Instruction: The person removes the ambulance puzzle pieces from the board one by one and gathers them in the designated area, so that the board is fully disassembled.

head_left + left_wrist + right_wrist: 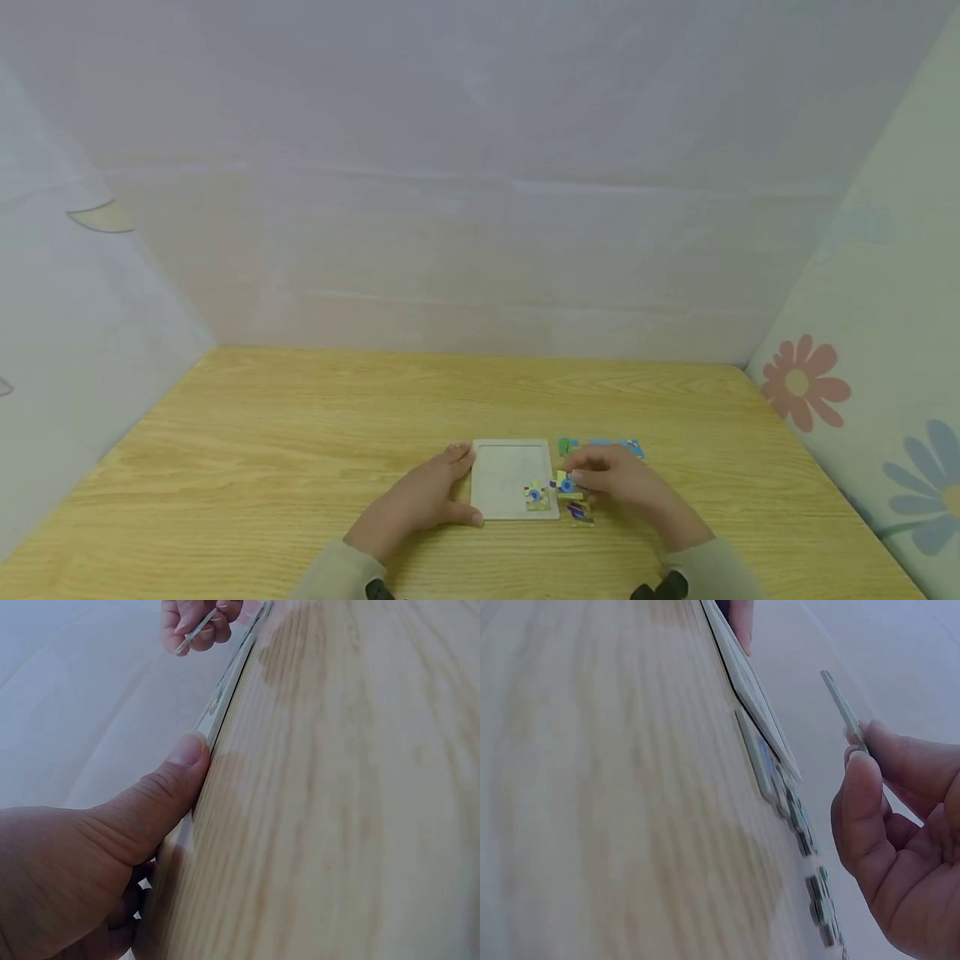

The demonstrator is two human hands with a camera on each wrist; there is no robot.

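Observation:
A pale square puzzle tray (495,479) lies on the table, with a jigsaw piece (536,497) inside its near right corner. My left hand (426,493) rests against the tray's left side, fingers near the far corner and thumb at the near one. In the left wrist view that thumb (176,769) presses at the tray's edge. Between thumb and fingers, my right hand (613,477) pinches a yellow and blue puzzle piece (566,483) by the tray's right edge. The right wrist view shows this piece (843,709) edge-on, tilted and raised above the tray.
A purple-patterned piece (580,512) lies right of the tray, close below the right hand. Beyond that hand lie several more pieces, among them a green and blue one (567,447) and a blue one (632,447). Pale curtains (480,250) stand behind the wooden table (300,425).

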